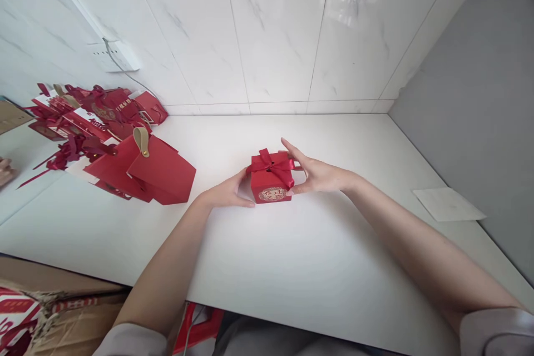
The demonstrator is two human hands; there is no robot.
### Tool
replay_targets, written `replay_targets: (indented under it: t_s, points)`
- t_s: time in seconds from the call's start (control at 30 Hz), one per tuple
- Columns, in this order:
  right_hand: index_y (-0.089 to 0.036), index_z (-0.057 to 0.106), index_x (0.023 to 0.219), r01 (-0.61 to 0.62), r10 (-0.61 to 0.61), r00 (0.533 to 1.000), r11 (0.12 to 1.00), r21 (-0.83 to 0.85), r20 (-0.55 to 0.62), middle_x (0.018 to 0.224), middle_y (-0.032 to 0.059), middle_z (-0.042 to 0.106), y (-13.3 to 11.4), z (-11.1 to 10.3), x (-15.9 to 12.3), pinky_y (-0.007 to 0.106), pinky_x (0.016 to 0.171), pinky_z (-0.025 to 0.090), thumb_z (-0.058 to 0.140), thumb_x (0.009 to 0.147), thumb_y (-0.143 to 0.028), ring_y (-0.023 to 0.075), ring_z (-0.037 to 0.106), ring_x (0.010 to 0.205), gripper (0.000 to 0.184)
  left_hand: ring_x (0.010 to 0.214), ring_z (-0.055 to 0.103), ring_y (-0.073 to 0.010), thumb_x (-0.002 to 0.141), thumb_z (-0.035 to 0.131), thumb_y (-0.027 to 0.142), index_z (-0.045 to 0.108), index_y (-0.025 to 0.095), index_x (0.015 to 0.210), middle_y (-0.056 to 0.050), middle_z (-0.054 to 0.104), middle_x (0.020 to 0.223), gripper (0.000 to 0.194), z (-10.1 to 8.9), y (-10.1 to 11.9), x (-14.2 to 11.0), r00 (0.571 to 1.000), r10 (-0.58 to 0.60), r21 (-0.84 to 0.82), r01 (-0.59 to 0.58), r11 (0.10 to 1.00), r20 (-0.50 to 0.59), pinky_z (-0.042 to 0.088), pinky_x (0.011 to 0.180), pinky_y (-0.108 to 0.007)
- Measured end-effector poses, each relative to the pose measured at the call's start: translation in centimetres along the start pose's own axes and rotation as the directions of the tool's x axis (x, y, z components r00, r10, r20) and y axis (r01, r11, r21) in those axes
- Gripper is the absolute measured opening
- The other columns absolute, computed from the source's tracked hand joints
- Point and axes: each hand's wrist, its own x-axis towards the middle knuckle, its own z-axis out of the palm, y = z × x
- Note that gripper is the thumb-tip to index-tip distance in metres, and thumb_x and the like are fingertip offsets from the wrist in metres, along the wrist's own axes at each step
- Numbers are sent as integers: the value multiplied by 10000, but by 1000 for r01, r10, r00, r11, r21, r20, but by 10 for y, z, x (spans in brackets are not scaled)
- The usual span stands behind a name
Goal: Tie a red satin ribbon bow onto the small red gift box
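A small red gift box stands upright on the white table, tied on top with a red ribbon bow. Gold lettering in a round pattern decorates its front. My left hand grips the box's left side, thumb near the lower front corner and fingers partly hidden behind. On the right side, my right hand holds the box with its thumb at the front edge; the index finger sticks up beside the bow.
Red gift boxes with beige straps and a pile of ribboned red boxes occupy the table's left. Another person's hand shows at the left edge. White paper lies right. A cardboard carton stands below. A tiled wall backs the table.
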Motion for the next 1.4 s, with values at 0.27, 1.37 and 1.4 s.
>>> replay_targets:
  t_s: [0.27, 1.37, 1.4]
  points:
    - [-186, 357, 1417, 66, -50, 995, 981, 183, -90, 1345, 155, 531, 50, 21, 14, 440, 1034, 447, 799, 712, -473, 281, 549, 1206, 880, 1309, 471, -348, 672, 786, 415, 340, 209, 1396, -144, 474, 1424, 875, 25, -10, 14, 967, 20, 0, -20, 1000, -255, 416, 1060, -498]
    - [-267, 747, 1061, 284, -59, 917, 790, 544, -393, 969, 40, 705, -5, 92, 15, 326, 845, 504, 679, 875, -379, 174, 631, 925, 227, 1354, 429, -352, 541, 880, 243, 338, 274, 1316, -144, 460, 1387, 947, 20, -39, 20, 607, 189, 199, -52, 979, -772, 506, 978, -496]
    - [-261, 757, 1040, 286, -51, 923, 756, 588, -382, 945, 43, 709, -9, 92, 14, 320, 824, 510, 676, 878, -388, 172, 638, 903, 221, 1379, 398, -353, 552, 878, 244, 332, 291, 1328, -139, 446, 1406, 949, 20, -39, 19, 609, 203, 211, -59, 976, -767, 490, 1001, -512]
